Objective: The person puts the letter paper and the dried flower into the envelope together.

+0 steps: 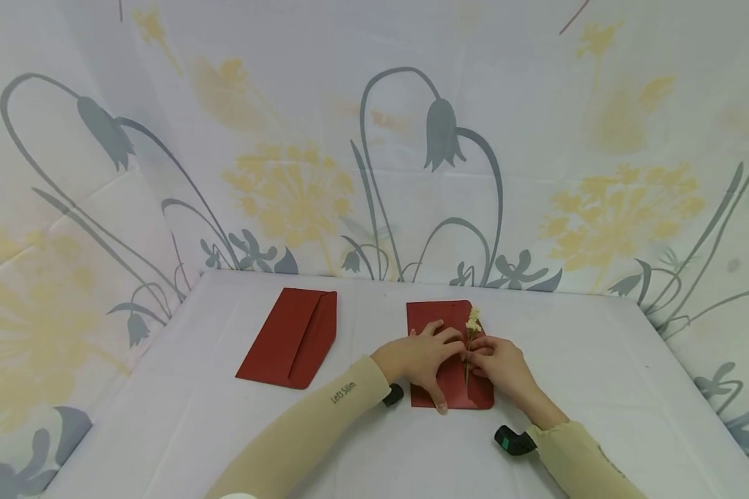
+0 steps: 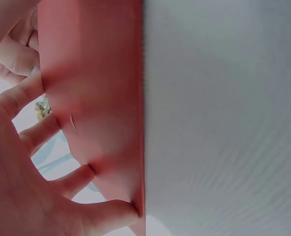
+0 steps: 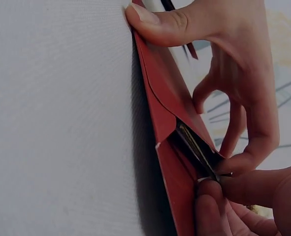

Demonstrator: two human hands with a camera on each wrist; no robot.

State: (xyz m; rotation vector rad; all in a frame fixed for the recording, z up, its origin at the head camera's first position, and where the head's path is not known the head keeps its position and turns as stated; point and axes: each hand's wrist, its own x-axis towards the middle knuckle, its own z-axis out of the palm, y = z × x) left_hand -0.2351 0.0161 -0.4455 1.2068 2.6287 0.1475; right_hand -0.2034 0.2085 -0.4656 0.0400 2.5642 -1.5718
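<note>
A red envelope (image 1: pixel 429 315) lies under both hands on the white table. My left hand (image 1: pixel 424 359) presses on it with spread fingers, the thumb (image 3: pixel 162 27) at the near edge. Its index fingertip is beside the stem of a small sprig of pale yellow flowers (image 1: pixel 472 323). Between thumb and forefinger my right hand (image 1: pixel 505 367) pinches that stem, along the envelope's right side. In the right wrist view the envelope's mouth gapes, with the thin dark stem (image 3: pixel 197 147) lying across the opening. The left wrist view shows the envelope's smooth red face (image 2: pixel 93 98), the fingertips denting it.
A second red envelope (image 1: pixel 281 333) lies to the left, its pointed flap toward the right. The white tabletop (image 1: pixel 181 416) reaches back to a hanging cloth (image 1: pixel 324 104) printed with grey and yellow flowers. A black wrist camera (image 1: pixel 514 441) sits below my right wrist.
</note>
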